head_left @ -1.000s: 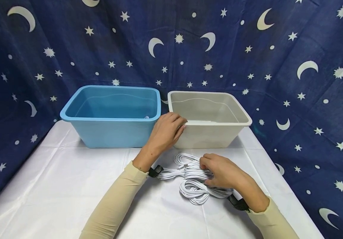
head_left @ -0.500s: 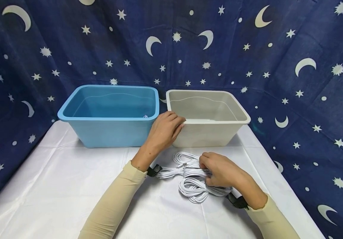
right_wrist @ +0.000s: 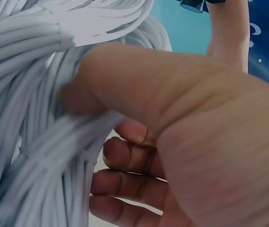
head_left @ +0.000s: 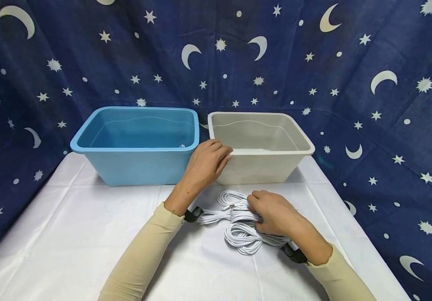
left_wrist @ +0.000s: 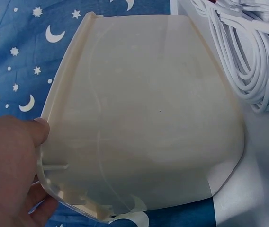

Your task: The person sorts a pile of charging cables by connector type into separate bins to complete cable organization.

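Note:
In the head view my left hand (head_left: 205, 164) grips the near left corner of a beige plastic bin (head_left: 263, 169). The left wrist view has the thumb (left_wrist: 40, 130) against that bin's rim, with other fingers below it. My right hand (head_left: 276, 214) is at a pile of coiled white cables (head_left: 243, 237) in front of the bin. Seen from the right wrist, its thumb (right_wrist: 125, 80) lies across one cable bundle (right_wrist: 54, 156) and the curled fingers (right_wrist: 132, 158) are at the bundle's side. Part of the pile is hidden under this hand.
To the left of the beige bin stands a light blue bin (head_left: 141, 167), with a small shiny item (head_left: 182, 146) inside near its right front corner. Both bins stand at the back of a table with a white cloth (head_left: 69, 234). A dark blue star-and-moon curtain (head_left: 186, 25) hangs behind.
My right hand has shifted slightly left over the cables. The left hand keeps its grip on the beige bin's corner. The head view has drifted a little.

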